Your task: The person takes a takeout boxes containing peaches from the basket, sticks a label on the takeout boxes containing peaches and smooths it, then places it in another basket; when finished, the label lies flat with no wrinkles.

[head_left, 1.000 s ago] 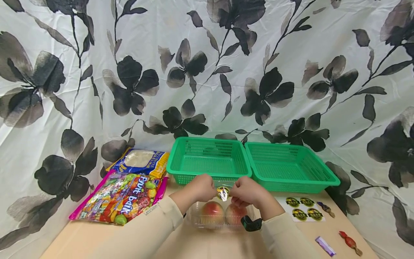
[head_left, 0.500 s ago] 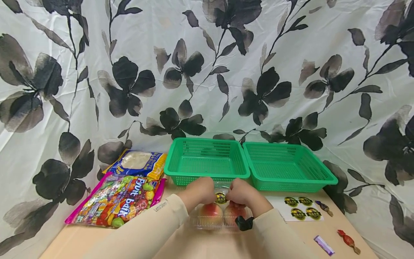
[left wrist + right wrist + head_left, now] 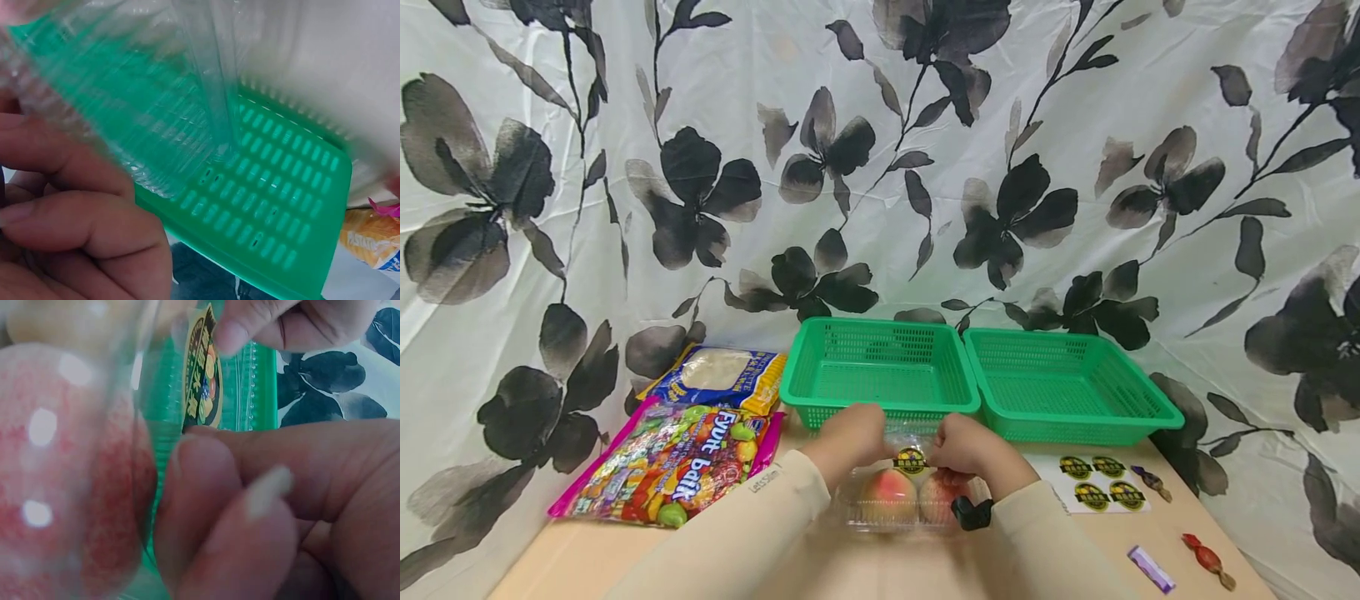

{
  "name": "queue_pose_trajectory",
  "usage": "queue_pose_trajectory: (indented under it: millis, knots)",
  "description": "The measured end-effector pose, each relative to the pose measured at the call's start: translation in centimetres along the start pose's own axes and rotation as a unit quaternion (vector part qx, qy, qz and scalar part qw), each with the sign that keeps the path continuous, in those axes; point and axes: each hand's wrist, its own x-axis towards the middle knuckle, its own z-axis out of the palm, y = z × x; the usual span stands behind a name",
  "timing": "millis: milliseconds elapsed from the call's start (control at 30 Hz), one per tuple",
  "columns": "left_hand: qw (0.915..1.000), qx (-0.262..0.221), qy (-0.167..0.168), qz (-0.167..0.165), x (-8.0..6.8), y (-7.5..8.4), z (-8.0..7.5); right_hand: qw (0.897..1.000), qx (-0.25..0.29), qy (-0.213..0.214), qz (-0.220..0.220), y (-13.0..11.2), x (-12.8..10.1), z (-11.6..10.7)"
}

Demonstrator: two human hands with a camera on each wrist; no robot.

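Note:
A clear plastic clamshell box (image 3: 883,523) with two reddish peaches (image 3: 889,490) inside lies in front of me on the table. Across its far side, a black and gold sticker (image 3: 911,460) is stretched between my hands. My left hand (image 3: 852,437) pinches the sticker's left edge, its thumb tip at the label in the right wrist view. At the opposite edge my right hand (image 3: 967,446) grips with curled finger and thumb, close beside a peach (image 3: 69,469). In the left wrist view, the ribbed clear plastic (image 3: 162,112) stands beyond my curled fingers (image 3: 81,225).
Two green baskets (image 3: 880,407) (image 3: 1086,432) stand behind the box. Left lie a Fruit balk candy bag (image 3: 677,467) and a blue-yellow bag (image 3: 718,375). Right are a sticker sheet (image 3: 1101,483), a purple-wrapped sweet (image 3: 1151,569), a red-wrapped candy (image 3: 1208,561) and a dark-wrapped candy (image 3: 1151,482).
The sticker has tipped from a shiny glare to face me and come slightly down toward the box. Both hands stay at its edges; the left has shifted slightly left.

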Motion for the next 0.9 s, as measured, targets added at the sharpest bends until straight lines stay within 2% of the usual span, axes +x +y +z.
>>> queue_pose_trajectory:
  millis: [167,367,500,600,767,900]
  knots:
    - [1.0000,-0.006,0.000,0.000,-0.4,-0.1,0.0,1.000,0.009,-0.005,0.006,0.2,-0.3,-0.1]
    - [0.9998,0.010,0.015,-0.002,-0.8,0.0,0.5,1.000,0.009,0.007,0.008,0.3,-0.3,0.0]
    - [0.9998,-0.001,0.017,0.009,-1.0,0.1,0.7,1.000,0.019,0.008,0.003,0.6,-0.4,0.0]
    - [0.9986,-0.028,0.028,0.035,-1.1,-0.1,0.7,0.999,0.040,0.014,-0.003,1.1,-0.6,-0.4]
    - [0.9875,-0.091,0.082,0.100,-1.7,-1.3,0.4,0.994,0.105,0.034,-0.013,2.3,-1.2,-1.6]
    - [0.9746,-0.129,0.135,0.123,-2.5,-2.6,0.2,0.986,0.150,0.071,-0.007,3.6,-1.6,-2.6]
